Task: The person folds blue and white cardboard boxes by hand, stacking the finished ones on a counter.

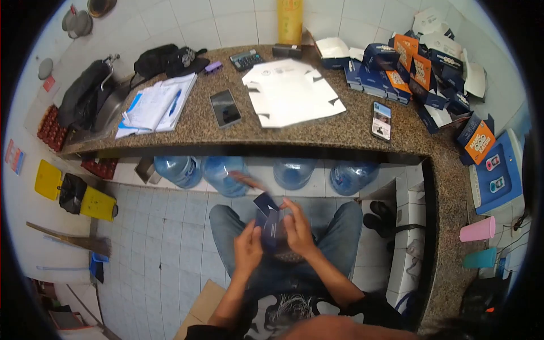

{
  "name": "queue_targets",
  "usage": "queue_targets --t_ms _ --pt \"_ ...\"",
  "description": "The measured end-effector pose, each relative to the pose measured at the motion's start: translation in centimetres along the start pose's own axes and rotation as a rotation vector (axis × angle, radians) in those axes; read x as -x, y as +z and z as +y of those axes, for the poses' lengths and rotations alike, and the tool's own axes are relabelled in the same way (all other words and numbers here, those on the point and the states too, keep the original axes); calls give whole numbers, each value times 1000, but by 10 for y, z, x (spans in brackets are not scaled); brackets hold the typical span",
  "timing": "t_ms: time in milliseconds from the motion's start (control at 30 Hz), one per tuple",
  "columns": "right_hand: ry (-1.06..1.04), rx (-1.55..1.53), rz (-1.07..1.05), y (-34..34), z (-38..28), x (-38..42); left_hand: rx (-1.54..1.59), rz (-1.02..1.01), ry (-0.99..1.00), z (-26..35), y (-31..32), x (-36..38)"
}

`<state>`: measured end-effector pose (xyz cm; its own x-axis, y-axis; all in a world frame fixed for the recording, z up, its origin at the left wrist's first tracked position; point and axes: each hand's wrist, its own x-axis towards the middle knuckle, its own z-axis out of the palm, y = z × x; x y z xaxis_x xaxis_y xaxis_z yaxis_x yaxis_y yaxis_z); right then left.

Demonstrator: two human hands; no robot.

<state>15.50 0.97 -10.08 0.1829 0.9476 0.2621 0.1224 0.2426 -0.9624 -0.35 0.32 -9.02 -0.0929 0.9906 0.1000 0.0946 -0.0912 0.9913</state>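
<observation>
Above my lap, a dark blue cardboard box (270, 229), partly folded with a flap sticking up, is between my two hands. My left hand (248, 247) grips its left side, fingers curled against the card. On the opposite side my right hand (298, 231) holds the box, its thumb and fingers near the raised flap. Motion blurs the box and an orange-brown piece (247, 180) just beyond it, whose kind I cannot make out. Flat on the counter ahead lies a white unfolded carton sheet (292, 93).
The granite counter (351, 133) carries a phone (381, 121), a dark tablet-like device (225, 108), papers (153, 106), a calculator (247, 59) and a pile of blue-and-orange boxes (419, 68). Water jugs (294, 173) stand underneath. At left is a yellow bin (97, 203).
</observation>
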Motion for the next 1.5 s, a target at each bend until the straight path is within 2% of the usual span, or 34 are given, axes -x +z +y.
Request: queue_targets --t_ms 33,100,133,200,233,267,300,333,400,467,533,567,600,667,700,767,800,867,900,967,1000,1067,1100,1133,1167,1200,1233,1267,1333,1367,1400,1433,1467,1500 --pt "-164 159 39 2 -17 -11 -63 -111 -30 -2 -9 2" --pt "-33 296 -73 -5 -3 -14 -108 -261 -49 -3 -18 4" --pt "13 293 -94 -8 -1 -14 -217 -281 -39 -1 -22 -1" --pt "326 -97 -354 -15 -1 -14 -327 -311 -69 11 -28 -4" --pt "350 -96 -364 -18 -3 -17 -375 -348 -170 23 -27 -10" --pt "300 -55 -517 -20 -8 -19 -423 -389 -272 28 -27 -12" --pt "246 -18 -668 -21 -11 -16 -422 -392 -298 26 -26 -13" --pt "265 -23 -673 -20 -12 -13 -441 -415 -239 25 -25 -15" --pt "187 284 -293 -16 -12 -16 -457 -436 -165 29 -23 -21" --pt "189 227 -362 -22 -23 -19 -307 -458 -249 37 -24 -24" --pt "54 212 -666 -28 -45 -21 -212 -383 -238 34 -17 -20" --pt "-67 305 -662 -28 -49 -21 -115 -300 -220 33 -15 -19" --pt "-71 305 -664 -28 -48 -22 -115 -296 -217 34 -18 -24" --pt "-155 418 -615 -34 -43 -18 -107 -605 -365 36 -36 -34" --pt "-153 417 -617 -42 -39 -18 -107 -604 -368 33 -45 -39" --pt "160 162 -335 -67 -25 -19 386 -673 -333 20 -67 -49" --pt "212 -90 -228 -75 -5 -17 478 -564 -467 11 -84 -45" --pt "444 -408 -17 -75 13 -4 880 -586 -385 -10 -95 -37" --pt "443 -414 -9 -70 19 3 873 -593 -389 -14 -98 -36" --pt "707 -249 -46 -61 24 12 -31 -600 -212 -3 -94 -34" --pt "699 -247 -48 -60 34 12 -30 -597 -204 2 -88 -35" --pt "334 515 -189 -58 42 13 -190 -449 -155 23 -70 -32" --pt "175 689 -107 -58 36 11 -191 -452 -155 26 -66 -29" --pt "181 691 -103 -57 28 5 -290 -572 -141 28 -62 -25" --pt "106 405 -234 -57 23 -6 -388 -691 -116 29 -56 -23" --pt "33 118 -359 -57 15 -15 -386 -701 -111 30 -46 -17" --pt "154 -106 -416 -50 -4 -23 -455 -703 42 31 -37 -8" --pt "156 -103 -401 -53 -2 -24 -522 -702 201 32 -31 -1" --pt "326 -220 -499 -56 2 -26 -546 -715 173 20 -34 5" --pt "310 -344 -248 -53 11 -22 -214 -745 -347 4 -36 6" --pt "305 -340 -255 -53 18 -20 143 -729 -860 -11 -41 8" --pt "231 -407 -223 -51 13 -20 358 -756 -1122 -4 -40 1" --pt "158 -476 -187 -50 9 -20 361 -752 -1123 -7 -37 2" --pt "133 -365 -276 -47 3 -18 404 -857 -1175 -14 -31 6"
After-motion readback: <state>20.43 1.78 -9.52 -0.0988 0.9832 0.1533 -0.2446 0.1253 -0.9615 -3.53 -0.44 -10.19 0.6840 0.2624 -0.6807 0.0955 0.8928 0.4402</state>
